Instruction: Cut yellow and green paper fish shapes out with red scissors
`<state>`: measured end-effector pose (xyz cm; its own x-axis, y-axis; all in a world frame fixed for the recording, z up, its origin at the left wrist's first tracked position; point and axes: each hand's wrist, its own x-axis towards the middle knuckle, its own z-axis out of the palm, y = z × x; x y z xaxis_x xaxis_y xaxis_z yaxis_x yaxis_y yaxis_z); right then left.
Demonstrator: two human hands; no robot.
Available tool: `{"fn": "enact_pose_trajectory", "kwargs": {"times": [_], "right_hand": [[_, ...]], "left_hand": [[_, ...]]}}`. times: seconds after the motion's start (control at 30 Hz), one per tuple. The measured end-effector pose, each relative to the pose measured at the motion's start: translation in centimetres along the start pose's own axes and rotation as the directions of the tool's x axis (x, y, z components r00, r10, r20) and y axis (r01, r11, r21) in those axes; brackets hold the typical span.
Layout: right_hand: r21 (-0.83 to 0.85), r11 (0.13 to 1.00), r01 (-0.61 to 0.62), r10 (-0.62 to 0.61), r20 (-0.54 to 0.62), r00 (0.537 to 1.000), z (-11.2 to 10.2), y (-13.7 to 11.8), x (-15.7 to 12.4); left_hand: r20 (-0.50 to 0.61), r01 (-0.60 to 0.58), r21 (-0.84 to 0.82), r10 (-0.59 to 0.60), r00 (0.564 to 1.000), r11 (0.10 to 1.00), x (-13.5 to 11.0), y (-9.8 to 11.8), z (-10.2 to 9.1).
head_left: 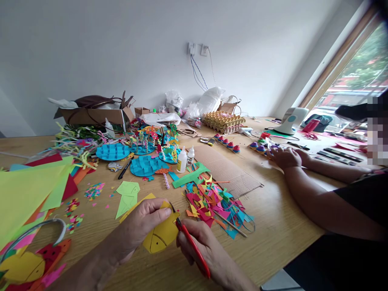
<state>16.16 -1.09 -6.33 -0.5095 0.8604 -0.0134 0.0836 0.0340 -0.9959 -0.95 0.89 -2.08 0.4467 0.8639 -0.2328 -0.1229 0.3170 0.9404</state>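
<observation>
My left hand (145, 220) pinches a piece of yellow paper (162, 234) drawn with a fish outline, an eye dot and a curved line. Red-handled scissors (194, 248) are gripped in my right hand (200, 242). Their dark blades lie at the paper's upper right edge, close to my left thumb. Behind my left hand, another yellow sheet (148, 197) shows in part on the table. A light green paper (129, 196) with a drawn fish rests just beyond. Colourful paper scraps (212, 202) are heaped to the right of the scissors.
Blue paper discs (148, 165), glue bottles (182, 161) and a cardboard sheet (227, 169) stand or lie further back. Coloured sheets (27, 190) and cut paper fish (22, 266) are at the left. A co-worker's hands (285, 157) touch painted egg-carton cups (257, 147) on the right.
</observation>
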Motion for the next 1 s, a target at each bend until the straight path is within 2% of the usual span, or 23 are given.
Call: {"fn": "enact_pose_trajectory", "kwargs": {"times": [0.63,1.0], "right_hand": [[0.058,0.998,-0.034,0.033,0.024,0.999,-0.1,-0.4,-0.4],[-0.124,0.991,-0.042,0.047,0.043,0.998,-0.7,-1.1,-0.6]], "left_hand": [[0.003,0.041,-0.013,-0.041,0.999,0.999,-0.4,0.3,0.1],[0.020,0.087,0.038,-0.087,0.996,0.996,-0.3,0.3,-0.7]]}}
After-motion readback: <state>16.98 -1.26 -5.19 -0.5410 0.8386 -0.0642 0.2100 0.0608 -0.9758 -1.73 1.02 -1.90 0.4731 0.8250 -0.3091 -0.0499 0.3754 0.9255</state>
